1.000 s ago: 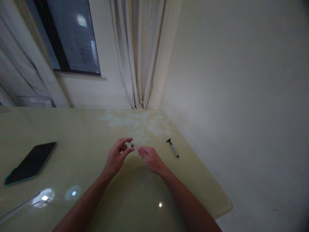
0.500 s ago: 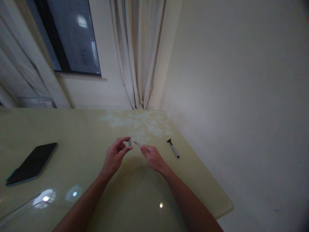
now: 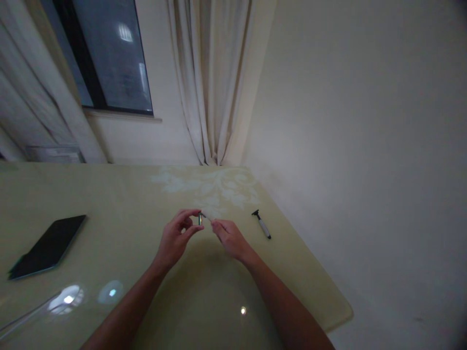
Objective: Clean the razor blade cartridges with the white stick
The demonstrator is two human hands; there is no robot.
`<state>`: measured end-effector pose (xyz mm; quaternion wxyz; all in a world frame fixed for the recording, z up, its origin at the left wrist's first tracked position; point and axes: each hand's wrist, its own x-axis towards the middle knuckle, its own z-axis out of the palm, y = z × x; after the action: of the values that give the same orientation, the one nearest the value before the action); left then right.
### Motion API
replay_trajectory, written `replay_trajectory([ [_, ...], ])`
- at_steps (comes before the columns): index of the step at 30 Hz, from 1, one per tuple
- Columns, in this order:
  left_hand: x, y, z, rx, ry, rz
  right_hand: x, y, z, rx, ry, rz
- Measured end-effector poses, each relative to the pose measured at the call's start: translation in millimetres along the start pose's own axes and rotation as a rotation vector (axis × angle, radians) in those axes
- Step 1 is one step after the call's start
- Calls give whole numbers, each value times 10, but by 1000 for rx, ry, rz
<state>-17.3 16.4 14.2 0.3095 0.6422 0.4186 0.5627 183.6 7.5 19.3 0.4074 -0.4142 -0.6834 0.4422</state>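
Note:
Between the thumb and fingertips of my left hand [image 3: 176, 234] is a small narrow rectangular piece [image 3: 200, 218] that looks like a razor cartridge, held upright with a green and metallic edge. My right hand [image 3: 228, 236] is closed around a slim, pale stick-like tool [image 3: 207, 217]; its exact kind is too small to make out. The tool's tip is at the upper part of the cartridge, and I cannot tell whether they touch. Right of my right hand, a razor [image 3: 262, 226] with a grey and black handle lies on the table.
A black flat tablet-like object [image 3: 49, 247] lies on the left of the pale glossy table [image 3: 120, 204]. A thin cable [image 3: 29, 313] runs at the lower left. The wall [image 3: 346, 170] borders the table's right edge, and curtains [image 3: 209, 87] hang behind.
My left hand has moved slightly right with the cartridge, closing the gap to the tool's tip. My right hand has barely moved. The razor lies as before.

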Motion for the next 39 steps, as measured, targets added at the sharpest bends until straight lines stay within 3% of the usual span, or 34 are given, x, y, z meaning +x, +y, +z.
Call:
replay_trajectory([
  [12, -14, 36, -8, -2, 17, 21, -30, -9, -20, 73, -40, 57],
  [14, -13, 38, -12, 15, 23, 34, -35, -24, -39, 44, -68, 39],
  [18, -13, 47, -17, 34, 39, 35, -45, -25, -113, -6, 7, 34],
  [23, -32, 100, -10, 78, 88, 101, -86, -56, -120, -8, -107, 38],
  [27, -37, 120, -14, 104, 133, 113, -98, -91, -100, -68, -64, 6],
  [39, -33, 103, -22, 65, 78, 97, -105, -125, -131, -41, -114, 5],
])
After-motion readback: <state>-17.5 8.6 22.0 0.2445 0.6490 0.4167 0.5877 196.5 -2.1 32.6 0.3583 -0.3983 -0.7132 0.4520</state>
